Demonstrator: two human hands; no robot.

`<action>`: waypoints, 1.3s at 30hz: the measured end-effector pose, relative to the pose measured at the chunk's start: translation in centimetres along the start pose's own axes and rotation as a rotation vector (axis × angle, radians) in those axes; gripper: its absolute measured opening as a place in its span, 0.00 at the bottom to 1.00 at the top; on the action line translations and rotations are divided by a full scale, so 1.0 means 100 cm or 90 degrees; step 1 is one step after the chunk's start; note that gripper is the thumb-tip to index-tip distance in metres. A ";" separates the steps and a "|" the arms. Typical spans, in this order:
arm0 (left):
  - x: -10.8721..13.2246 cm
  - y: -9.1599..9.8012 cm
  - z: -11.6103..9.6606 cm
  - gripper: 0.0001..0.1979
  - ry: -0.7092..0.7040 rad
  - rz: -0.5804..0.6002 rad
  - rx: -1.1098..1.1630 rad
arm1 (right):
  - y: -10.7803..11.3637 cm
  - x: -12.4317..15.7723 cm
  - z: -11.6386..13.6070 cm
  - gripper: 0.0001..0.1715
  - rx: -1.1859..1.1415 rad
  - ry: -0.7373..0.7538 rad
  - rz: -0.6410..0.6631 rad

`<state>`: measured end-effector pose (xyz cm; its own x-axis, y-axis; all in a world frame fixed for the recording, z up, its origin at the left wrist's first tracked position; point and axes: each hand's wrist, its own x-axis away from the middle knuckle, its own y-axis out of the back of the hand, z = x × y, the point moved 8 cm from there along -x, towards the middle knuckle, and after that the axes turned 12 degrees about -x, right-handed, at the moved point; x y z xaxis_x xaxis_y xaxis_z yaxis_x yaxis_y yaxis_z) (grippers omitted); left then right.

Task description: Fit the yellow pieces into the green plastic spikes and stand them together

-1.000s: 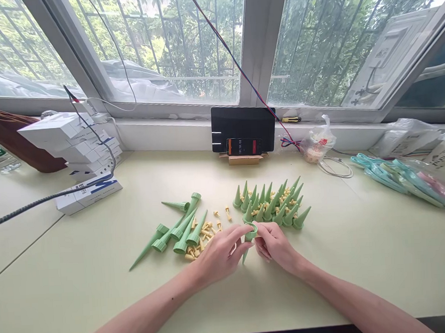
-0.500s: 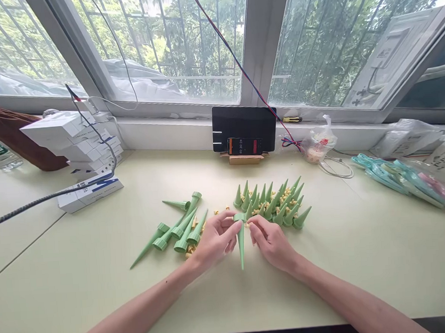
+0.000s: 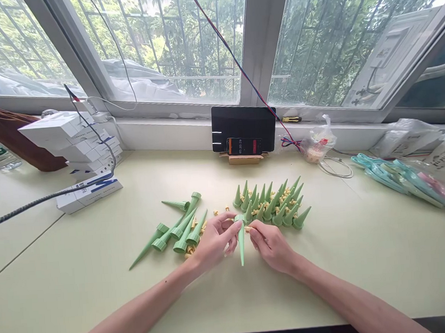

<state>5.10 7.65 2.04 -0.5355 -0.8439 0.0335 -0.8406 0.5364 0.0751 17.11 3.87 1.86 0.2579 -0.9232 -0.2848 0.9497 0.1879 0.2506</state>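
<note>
My left hand (image 3: 219, 235) pinches a green plastic watering spike (image 3: 242, 243) near its ribbed cap, its point hanging down toward me. Close by on the right, my right hand (image 3: 272, 244) is closed on a small yellow plastic plug (image 3: 248, 229), which lies beside the spike's upper part; whether they touch I cannot tell. Loose green spikes (image 3: 181, 228) lie in a pile left of my left hand, with yellow plugs partly hidden beneath them. Beyond my right hand, several spikes (image 3: 279, 217) stand point up in rows, with yellow plugs (image 3: 284, 197) among them.
A phone (image 3: 244, 146) leans on a black panel (image 3: 244, 117) by the window. White boxes (image 3: 90, 192) and a dark cable (image 3: 39, 202) are at the left. A bagged cup (image 3: 318, 143) and teal packets (image 3: 404, 178) lie at the right on the pale table (image 3: 363, 248).
My right hand has shifted slightly, and more of the yellow plug shows at its fingertips. The held spike is tilted a little differently, with its tip slightly higher.
</note>
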 end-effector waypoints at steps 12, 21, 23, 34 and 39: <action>0.000 -0.001 -0.003 0.21 -0.015 0.025 -0.019 | -0.008 0.005 -0.014 0.23 -0.269 -0.141 0.014; 0.002 -0.004 -0.007 0.18 -0.073 0.037 -0.067 | -0.016 0.004 -0.021 0.24 -0.564 -0.252 0.037; 0.003 -0.005 -0.009 0.18 -0.085 0.033 -0.092 | -0.016 0.004 -0.023 0.23 -0.605 -0.279 0.036; 0.007 -0.003 -0.011 0.19 -0.140 0.003 -0.265 | -0.015 0.001 -0.022 0.26 -0.653 -0.302 0.031; 0.003 -0.004 -0.005 0.19 -0.076 0.007 -0.137 | -0.009 -0.002 -0.023 0.27 -0.521 -0.241 -0.014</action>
<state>5.32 7.12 2.53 -0.5605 -0.8242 -0.0810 -0.8052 0.5195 0.2858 16.64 4.62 -0.43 0.2991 -0.9510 0.0779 0.8210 0.2149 -0.5290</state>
